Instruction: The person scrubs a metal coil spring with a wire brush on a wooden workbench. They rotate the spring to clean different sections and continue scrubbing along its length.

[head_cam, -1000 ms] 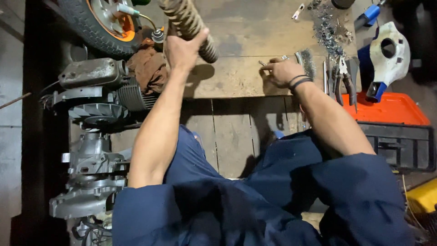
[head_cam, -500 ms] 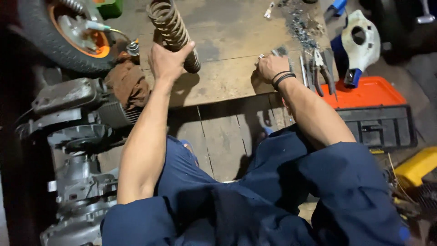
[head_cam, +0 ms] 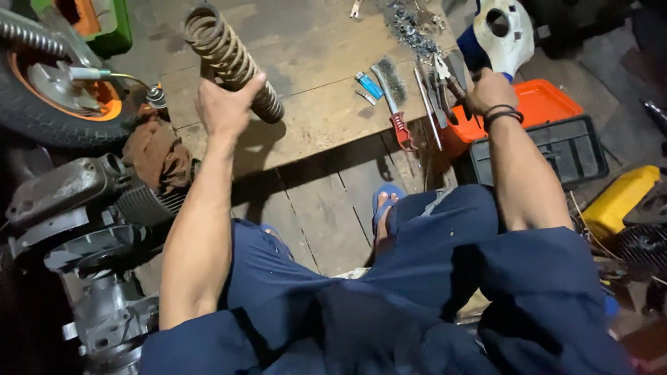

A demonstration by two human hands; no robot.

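Head view looks straight down on a wooden floor platform [head_cam: 326, 83], with the person's dark blue trousers [head_cam: 417, 305] filling the lower half. At nine o'clock lies an engine block [head_cam: 83, 229]; above it, at ten o'clock, a scooter wheel [head_cam: 48, 104] with an orange hub. An orange and black toolbox [head_cam: 549, 135] sits at three o'clock, with a white and blue plastic cover [head_cam: 504, 31] above it at one o'clock.

The coil spring [head_cam: 229, 59], rusty and tan, is at eleven o'clock, raised over the platform. Its long axis runs diagonally, the upper end pointing to ten o'clock and the lower end to four o'clock. The left hand [head_cam: 226, 104] is wrapped around its lower half, fingers closed about the coils.

The right hand [head_cam: 490, 90], with black bands at the wrist, is at two o'clock, curled around a dark tool handle at the toolbox's edge; what the tool is cannot be made out. Between the hands lie a wire brush [head_cam: 392, 94] with a red grip and a small blue lighter [head_cam: 369, 85].
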